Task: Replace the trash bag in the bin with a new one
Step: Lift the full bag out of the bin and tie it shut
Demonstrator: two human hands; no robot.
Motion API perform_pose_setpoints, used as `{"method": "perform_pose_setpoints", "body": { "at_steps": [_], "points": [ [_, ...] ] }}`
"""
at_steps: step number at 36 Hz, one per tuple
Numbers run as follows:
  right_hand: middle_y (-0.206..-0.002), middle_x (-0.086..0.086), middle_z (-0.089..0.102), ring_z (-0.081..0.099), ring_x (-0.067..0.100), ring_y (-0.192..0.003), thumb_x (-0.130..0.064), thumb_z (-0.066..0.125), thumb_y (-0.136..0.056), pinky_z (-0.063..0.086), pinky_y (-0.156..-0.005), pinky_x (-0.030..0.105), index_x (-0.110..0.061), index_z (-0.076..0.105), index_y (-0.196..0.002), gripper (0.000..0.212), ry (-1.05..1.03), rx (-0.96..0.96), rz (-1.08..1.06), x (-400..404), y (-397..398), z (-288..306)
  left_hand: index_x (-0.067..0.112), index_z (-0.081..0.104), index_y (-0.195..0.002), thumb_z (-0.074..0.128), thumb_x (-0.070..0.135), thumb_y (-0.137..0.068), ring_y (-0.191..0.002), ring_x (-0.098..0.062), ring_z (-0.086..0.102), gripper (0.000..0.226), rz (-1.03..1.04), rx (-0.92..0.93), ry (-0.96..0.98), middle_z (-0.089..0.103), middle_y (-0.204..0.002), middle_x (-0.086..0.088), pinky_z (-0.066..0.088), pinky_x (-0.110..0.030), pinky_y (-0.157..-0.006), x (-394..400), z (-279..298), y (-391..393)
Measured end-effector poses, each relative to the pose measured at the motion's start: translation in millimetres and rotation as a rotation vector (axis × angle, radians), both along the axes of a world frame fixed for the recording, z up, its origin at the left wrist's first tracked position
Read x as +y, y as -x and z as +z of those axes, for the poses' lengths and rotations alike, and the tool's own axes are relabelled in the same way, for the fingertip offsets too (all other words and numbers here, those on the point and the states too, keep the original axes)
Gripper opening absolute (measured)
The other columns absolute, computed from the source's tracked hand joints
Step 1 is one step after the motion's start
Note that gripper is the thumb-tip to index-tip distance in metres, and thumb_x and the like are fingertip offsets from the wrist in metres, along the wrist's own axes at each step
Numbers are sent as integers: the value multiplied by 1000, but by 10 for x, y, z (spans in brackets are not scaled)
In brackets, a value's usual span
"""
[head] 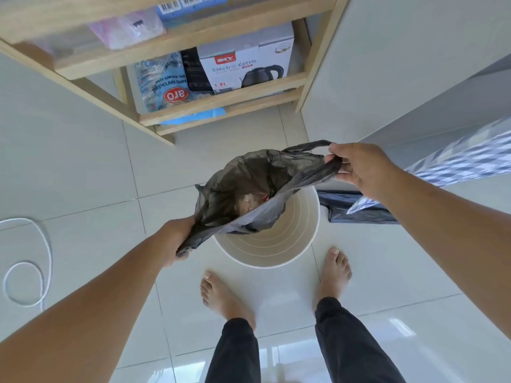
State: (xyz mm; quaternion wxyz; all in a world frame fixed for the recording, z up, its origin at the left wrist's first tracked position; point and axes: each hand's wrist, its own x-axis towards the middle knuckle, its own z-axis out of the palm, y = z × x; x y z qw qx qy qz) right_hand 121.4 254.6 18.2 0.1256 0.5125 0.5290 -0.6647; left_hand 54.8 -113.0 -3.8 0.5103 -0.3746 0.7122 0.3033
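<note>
Trash bag (249,189), dark grey and thin, hangs stretched above the bin (276,244), its mouth pulled open between two hands. The left hand (177,241) is closed in a fist around one bunched edge of the bag at the near left; its fingers are mostly hidden behind the hand and the plastic. The right hand (356,167) pinches the opposite handle loop at the far right, thumb on top and fingers curled beneath, with the loop arching away from it. Inside the bag something pale with a small red bit shows, too crumpled and dim to name. The bag covers the far left part of the bin, so only the near and right side of the white round rim and its ribbed inner wall can be seen; the floor of the bin is not visible.

A second dark bag (356,208) lies flat on the tiled floor (83,175) just right of the bin, partly hidden by the right forearm and by a blue-and-white checked cloth (456,158) cut off by the frame edge. Two bare feet (221,297) stand near the bin, below dark trouser legs. One white cord (25,261) loops on the floor at far left. Beyond, a wooden shelf (221,106) holds one electric kettle box (246,64) and one blue printed packet (163,81); upper items are blurred.
</note>
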Motion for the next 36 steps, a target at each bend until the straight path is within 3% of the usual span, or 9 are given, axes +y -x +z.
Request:
{"method": "perform_pose_setpoints", "body": {
  "at_steps": [3, 7, 12, 16, 20, 23, 28, 33, 36],
  "points": [
    [-82, 6, 74, 71, 21, -81, -16, 65, -91, 60, -74, 33, -12, 67, -82, 11, -59, 73, -54, -56, 93, 117, 16, 47, -64, 60, 17, -89, -44, -15, 29, 29, 29, 104, 19, 40, -54, -4, 22, -15, -39, -24, 38, 89],
    [-76, 3, 70, 65, 16, -70, -16, 62, -93, 59, -70, 33, -17, 65, -70, 22, -249, 106, -176, -97, 217, 239, 8, 67, -90, 63, 26, -93, -76, -23, 62, 18, 196, 379, -12, 66, -91, -10, 51, -31, -67, -20, 72, 195],
    [-73, 9, 58, 54, 17, -61, -22, 63, -91, 47, -63, 27, -12, 57, -70, 24, -287, 63, -205, -134, 151, 397, 19, 69, -74, 63, 39, -90, -81, -19, 63, 26, 259, 545, 53, 69, -82, 0, 51, -36, -80, -63, 296, 204],
    [-85, 4, 57, 53, 16, -78, -25, 63, -89, 42, -78, 28, -18, 60, -90, 8, -217, 118, -135, -174, 103, 645, 19, 71, -76, 64, 32, -85, -90, -12, 62, 17, 349, 681, -132, 69, -88, 2, 49, -40, -100, 17, 666, 247],
    [-85, 0, 71, 63, 7, -70, -25, 63, -89, 47, -64, 22, -21, 58, -77, 13, -105, 266, -142, -159, 283, 928, 11, 69, -86, 61, 21, -89, -107, -20, 62, 13, 367, 750, -442, 73, -84, 3, 37, -39, -112, 349, 979, 533],
    [-86, 14, 78, 74, 24, -79, -23, 58, -94, 59, -66, 31, -16, 51, -74, 23, 5, 407, -144, -178, 489, 1092, 11, 53, -71, 47, 11, -99, -113, -37, 62, 28, 354, 780, -658, 75, -74, -2, 44, -39, -102, 674, 1188, 744],
    [-56, 4, 62, 71, 31, -65, -35, 59, -95, 56, -73, 39, -16, 58, -81, 24, -123, 413, -15, -265, 578, 1118, 6, 64, -98, 40, 24, -104, -89, -30, 69, 30, 393, 714, -723, 69, -86, -12, 57, -33, -82, 1016, 1296, 741],
    [-65, 11, 59, 56, 21, -49, -7, 56, -96, 56, -49, 31, -11, 68, -97, 12, 22, 408, -37, -425, 494, 986, 2, 63, -119, 47, 9, -103, -58, -11, 61, 24, 256, 700, -643, 65, -88, -4, 50, -20, -59, 1145, 1157, 575],
    [-73, 15, 63, 58, 20, -56, 9, 59, -90, 53, -49, 24, -7, 71, -106, 26, -1, 374, 44, -500, 422, 907, 3, 70, -108, 57, 3, -97, -46, -6, 54, 17, 171, 733, -478, 64, -83, -11, 46, -16, -49, 1141, 1035, 533]
  ]
}}
